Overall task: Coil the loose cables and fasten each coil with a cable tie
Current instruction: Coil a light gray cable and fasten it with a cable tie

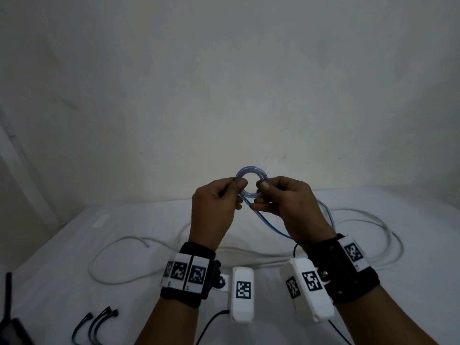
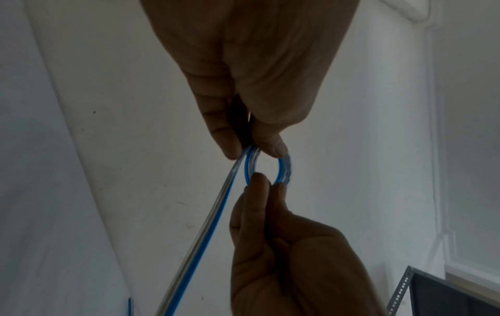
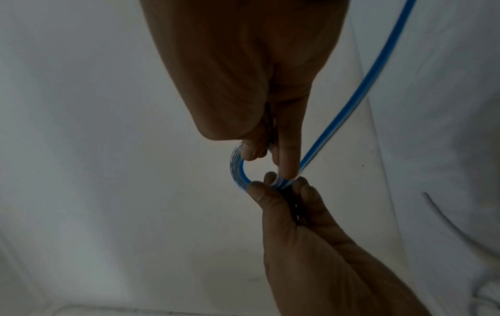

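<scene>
A small coil of blue-and-clear cable (image 1: 251, 171) is held up in front of the wall, above the white table (image 1: 62, 257). My left hand (image 1: 237, 183) pinches the coil's left side between thumb and fingers. My right hand (image 1: 262, 186) pinches its right side. The cable's loose tail (image 1: 270, 226) drops from the coil and passes under my right wrist. In the left wrist view my left hand (image 2: 251, 150) grips the coil (image 2: 285, 169) from above. In the right wrist view my right hand (image 3: 270, 162) pinches the coil (image 3: 235, 171) while the tail (image 3: 351, 102) runs off up right.
A long white cable (image 1: 119, 241) sprawls in loose loops across the table behind my wrists, reaching far right (image 1: 388, 235). Several black cable ties (image 1: 99, 322) lie at the near left. A dark object (image 1: 10, 327) sits at the lower left edge.
</scene>
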